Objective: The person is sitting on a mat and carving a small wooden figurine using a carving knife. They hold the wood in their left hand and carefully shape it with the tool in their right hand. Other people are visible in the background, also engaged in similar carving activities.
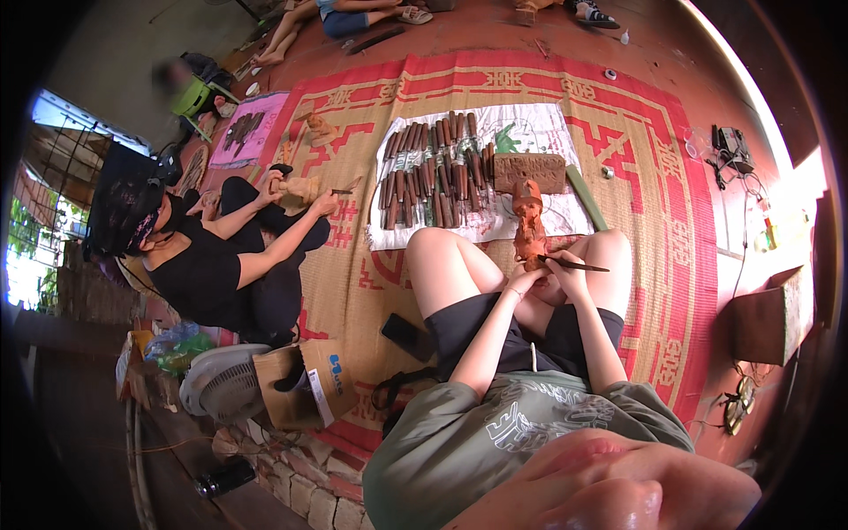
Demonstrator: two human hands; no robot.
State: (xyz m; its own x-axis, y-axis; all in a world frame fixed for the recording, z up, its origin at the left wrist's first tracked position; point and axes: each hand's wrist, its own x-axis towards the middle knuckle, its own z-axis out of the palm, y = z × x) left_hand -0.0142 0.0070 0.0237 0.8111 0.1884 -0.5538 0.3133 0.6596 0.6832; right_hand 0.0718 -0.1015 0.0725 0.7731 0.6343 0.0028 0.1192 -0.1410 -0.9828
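Left fingers [525, 279] clamped on carved figure [529, 221], long axis pointing away; right fingers [565, 261] around dark tool [590, 267].

We see a carved figure [530, 225] in reddish wood, its surface deeply cut and uneven, and a slim tool [587, 265], dark and smooth. The tool handles [442, 172] look like smooth brown wood, on thin, creased white cloth [552, 124]; the block [528, 173] is rough carved wood. Our mat [375, 305] is coarsely woven and matt, our shirt [468, 433] soft matt cloth. We also see a dull cardboard box [329, 380], shiny, crinkled plastic bags [184, 352] and a smooth black phone [407, 336].
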